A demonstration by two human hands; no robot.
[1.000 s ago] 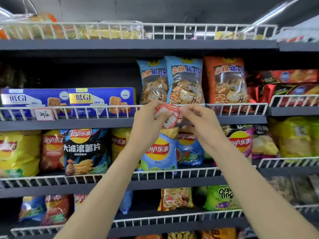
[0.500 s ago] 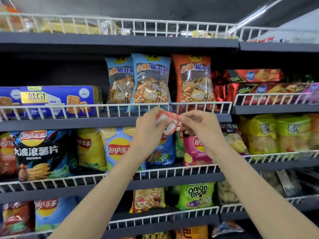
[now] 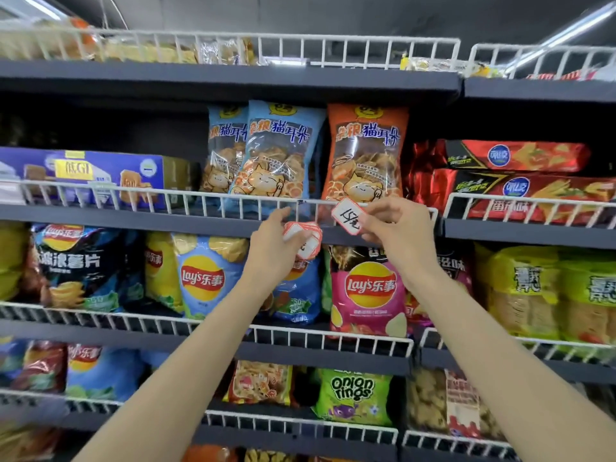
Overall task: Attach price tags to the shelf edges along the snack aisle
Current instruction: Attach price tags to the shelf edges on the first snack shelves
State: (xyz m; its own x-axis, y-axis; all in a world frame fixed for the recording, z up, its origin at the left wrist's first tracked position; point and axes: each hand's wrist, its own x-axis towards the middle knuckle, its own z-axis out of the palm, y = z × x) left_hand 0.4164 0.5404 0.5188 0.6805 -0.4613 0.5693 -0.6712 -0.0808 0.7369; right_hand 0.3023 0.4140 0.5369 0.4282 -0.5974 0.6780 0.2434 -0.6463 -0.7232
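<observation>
Head view: right hand (image 3: 396,225) has peeled one price tag (image 3: 348,216) off the stack (image 3: 305,240), which the left hand (image 3: 271,241) still pinches. The tag is now at the wire shelf edge (image 3: 233,201) by the orange bag (image 3: 365,158), ready to stick.

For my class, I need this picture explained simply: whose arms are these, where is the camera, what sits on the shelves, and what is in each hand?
There is no machine here. The two bare arms belong to a person, and the single camera is worn on that person's head, looking forward at a shop shelf.

The right hand pinches one white price tag with a red border and handwriting, holding it at the white wire rail of the shelf edge, in front of an orange snack bag. The left hand holds a small stack of spare tags just below that rail.

The shelves carry blue snack bags, Lay's crisps, a green onion rings bag and blue biscuit boxes.
</observation>
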